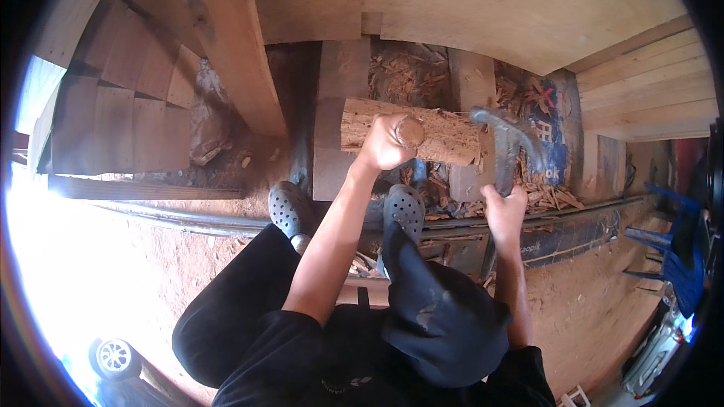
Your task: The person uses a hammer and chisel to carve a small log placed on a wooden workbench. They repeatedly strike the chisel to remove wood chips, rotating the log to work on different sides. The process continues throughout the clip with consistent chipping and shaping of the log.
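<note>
My left hand (386, 145) is closed around a thick round wooden handle (411, 131), seen nearly end-on; whatever lies below its grip is hidden. Under this fist a rough-hewn piece of wood (452, 149) lies crosswise, its surface chipped and splintered. To the right, my right hand (505, 209) grips a claw hammer (507, 136) by its dark handle. The hammer's head is raised over the right end of the wood, apart from the left fist.
Boards (337, 79) support the wood, with wood chips (554, 200) scattered around. A thick post (226, 38) rises on the left, and stacked planks (124, 128) stand beyond it. My clogs (404, 211) are close to the work. A blue chair (682, 245) stands far right.
</note>
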A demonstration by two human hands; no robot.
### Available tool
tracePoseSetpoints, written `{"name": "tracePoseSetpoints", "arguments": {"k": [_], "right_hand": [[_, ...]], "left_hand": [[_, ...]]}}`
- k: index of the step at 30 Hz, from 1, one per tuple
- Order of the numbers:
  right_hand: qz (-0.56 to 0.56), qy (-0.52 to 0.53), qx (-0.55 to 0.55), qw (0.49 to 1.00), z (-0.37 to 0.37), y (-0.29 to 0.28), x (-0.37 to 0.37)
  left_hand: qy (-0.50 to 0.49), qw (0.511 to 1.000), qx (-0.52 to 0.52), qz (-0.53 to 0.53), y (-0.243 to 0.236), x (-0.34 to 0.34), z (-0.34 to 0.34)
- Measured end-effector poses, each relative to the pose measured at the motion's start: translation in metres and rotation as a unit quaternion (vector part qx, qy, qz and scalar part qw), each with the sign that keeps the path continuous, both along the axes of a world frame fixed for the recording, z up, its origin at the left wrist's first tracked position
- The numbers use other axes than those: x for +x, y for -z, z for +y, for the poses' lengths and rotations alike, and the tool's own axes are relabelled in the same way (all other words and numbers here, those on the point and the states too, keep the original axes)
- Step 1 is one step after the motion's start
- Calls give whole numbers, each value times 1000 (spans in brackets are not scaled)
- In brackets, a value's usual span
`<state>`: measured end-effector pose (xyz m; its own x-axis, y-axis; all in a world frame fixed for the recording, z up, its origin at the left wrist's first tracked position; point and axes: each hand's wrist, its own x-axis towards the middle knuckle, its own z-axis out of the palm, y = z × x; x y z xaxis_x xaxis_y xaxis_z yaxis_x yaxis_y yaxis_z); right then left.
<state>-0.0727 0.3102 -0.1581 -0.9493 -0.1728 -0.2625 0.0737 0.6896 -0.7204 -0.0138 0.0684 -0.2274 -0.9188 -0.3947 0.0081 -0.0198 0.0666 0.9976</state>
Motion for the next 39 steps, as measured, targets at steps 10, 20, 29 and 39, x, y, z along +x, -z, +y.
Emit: {"name": "tracePoseSetpoints", "arguments": {"k": [10,20,29,39], "right_hand": [[-41,-17,45,998,6,7,-7],[148,-47,-18,988,18,72,10],[84,-5,-78,993,1,83,14],[112,44,-11,993,-7,79,17]], "left_hand": [[-36,999,-22,18,-5,3,4],[-27,999,-45,16,-4,4,2],[-6,999,-37,-20,-7,3,-1],[-20,998,-49,13,-6,5,1]]}}
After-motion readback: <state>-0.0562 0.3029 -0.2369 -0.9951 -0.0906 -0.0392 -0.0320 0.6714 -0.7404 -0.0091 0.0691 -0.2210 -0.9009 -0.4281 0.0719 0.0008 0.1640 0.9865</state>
